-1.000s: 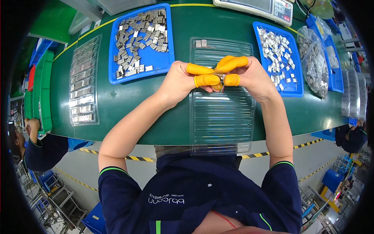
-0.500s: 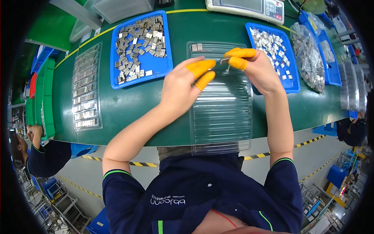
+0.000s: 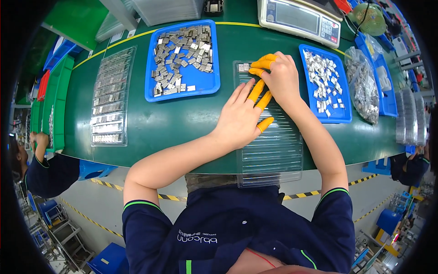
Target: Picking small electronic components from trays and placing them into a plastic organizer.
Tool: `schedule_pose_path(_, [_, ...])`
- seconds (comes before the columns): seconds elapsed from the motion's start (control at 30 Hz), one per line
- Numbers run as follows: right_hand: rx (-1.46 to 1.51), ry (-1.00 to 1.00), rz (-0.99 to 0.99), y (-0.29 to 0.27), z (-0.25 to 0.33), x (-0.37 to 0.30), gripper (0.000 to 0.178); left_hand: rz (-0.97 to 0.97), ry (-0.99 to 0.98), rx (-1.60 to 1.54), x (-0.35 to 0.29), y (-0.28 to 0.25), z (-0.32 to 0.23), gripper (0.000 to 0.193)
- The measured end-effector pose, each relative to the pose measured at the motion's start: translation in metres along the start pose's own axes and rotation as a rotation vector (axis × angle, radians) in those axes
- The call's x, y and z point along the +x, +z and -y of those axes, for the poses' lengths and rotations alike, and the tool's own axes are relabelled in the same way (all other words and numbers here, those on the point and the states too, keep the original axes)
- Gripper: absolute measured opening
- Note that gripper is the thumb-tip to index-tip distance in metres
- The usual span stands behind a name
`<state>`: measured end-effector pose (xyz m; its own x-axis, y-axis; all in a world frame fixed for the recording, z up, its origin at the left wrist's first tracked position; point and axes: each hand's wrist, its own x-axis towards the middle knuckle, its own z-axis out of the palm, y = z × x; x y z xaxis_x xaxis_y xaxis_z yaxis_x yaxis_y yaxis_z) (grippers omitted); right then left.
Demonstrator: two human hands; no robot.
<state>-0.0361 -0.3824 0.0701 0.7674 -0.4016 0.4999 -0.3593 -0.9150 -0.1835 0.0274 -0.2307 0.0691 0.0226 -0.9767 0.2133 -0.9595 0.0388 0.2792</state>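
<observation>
A clear ridged plastic tray (image 3: 270, 157) lies lengthwise before me, its near end over the table edge. A few small white-faced metal pieces (image 3: 243, 67) sit in its far left corner. Beside them, my right hand (image 3: 282, 77), in yellow finger cots, pinches down at the tray's far end. Whatever is between those fingertips is hidden. My left hand (image 3: 239, 116) rests over the tray's upper left with its fingers stretched out, also wearing yellow cots. Two of its fingertips reach close under my right hand. It holds nothing that I can see.
To the left, a blue tray (image 3: 203, 86) carries many metal connector shells, with a filled clear tray (image 3: 109, 98) beyond it. On the right stand a blue tray (image 3: 345, 114) of small white pieces and a bag of parts (image 3: 363, 86). A scale (image 3: 296, 18) stands at the back.
Both hands have come together at the tray's far left. The small bent metal piece that my right hand held is now out of sight. My left fingers have straightened and spread.
</observation>
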Motion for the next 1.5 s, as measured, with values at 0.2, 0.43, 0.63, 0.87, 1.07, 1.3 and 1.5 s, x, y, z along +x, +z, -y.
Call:
schedule_pose_path(0.2, [0.042, -0.011, -0.029, -0.004, -0.003, 0.000, 0.011, -0.118, 0.008, -0.005, 0.000, 0.002, 0.002, 0.038])
schedule_pose_path(0.43, [0.209, 0.441, -0.011, -0.062, -0.065, -0.009, 0.022, -0.399, -0.263, 0.085, 0.013, -0.041, 0.050, 0.024])
schedule_pose_path(0.63, [-0.103, 0.628, 0.273, -0.064, -0.085, -0.039, 0.030, -0.101, -0.560, -0.232, 0.010, -0.074, 0.129, 0.023])
schedule_pose_path(0.87, [-0.101, 0.696, 0.177, -0.057, -0.093, -0.040, 0.015, -0.145, -0.561, 0.050, 0.014, -0.060, 0.104, 0.031])
schedule_pose_path(1.07, [-0.048, 0.712, 0.050, -0.060, -0.102, -0.040, 0.029, -0.130, -0.551, -0.065, 0.012, -0.062, 0.106, 0.029])
schedule_pose_path(1.3, [0.015, 0.791, -0.021, -0.067, -0.104, -0.036, 0.022, -0.145, -0.455, -0.045, 0.007, -0.063, 0.096, 0.024])
schedule_pose_path(1.5, [-0.151, 0.658, -0.287, -0.068, -0.118, -0.042, 0.019, -0.195, -0.525, -0.261, 0.011, -0.050, 0.111, 0.018])
